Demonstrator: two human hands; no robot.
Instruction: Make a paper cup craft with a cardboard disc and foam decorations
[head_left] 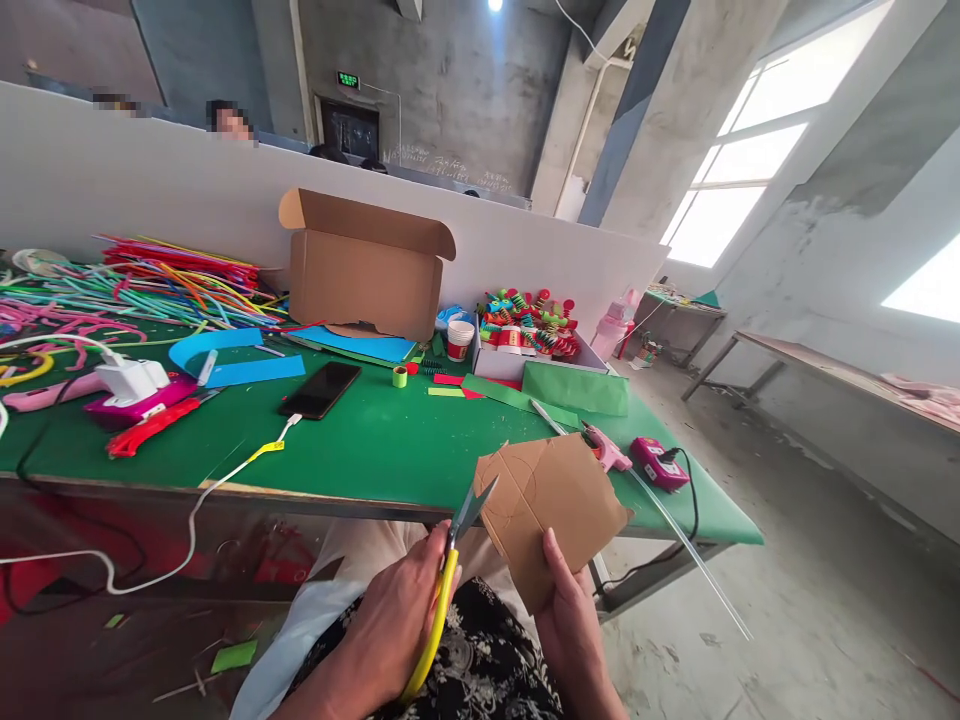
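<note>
My left hand (397, 610) is closed round the yellow handles of a pair of scissors (450, 570). Their blades are open and meet the left edge of a brown cardboard piece (551, 505) with curved pencil lines drawn on it. My right hand (574, 620) grips that cardboard from below, thumb on its near face. Both hands are over my lap, just in front of the green table's near edge (360, 490).
On the green table lie a black phone (321, 389), a white charger cable (225, 480), a pink glue gun (604, 448), an open cardboard box (367, 265), coloured pipe cleaners (150, 280), a box of finished craft toys (529, 325) and green paper sheets. A white partition stands behind, with people beyond it.
</note>
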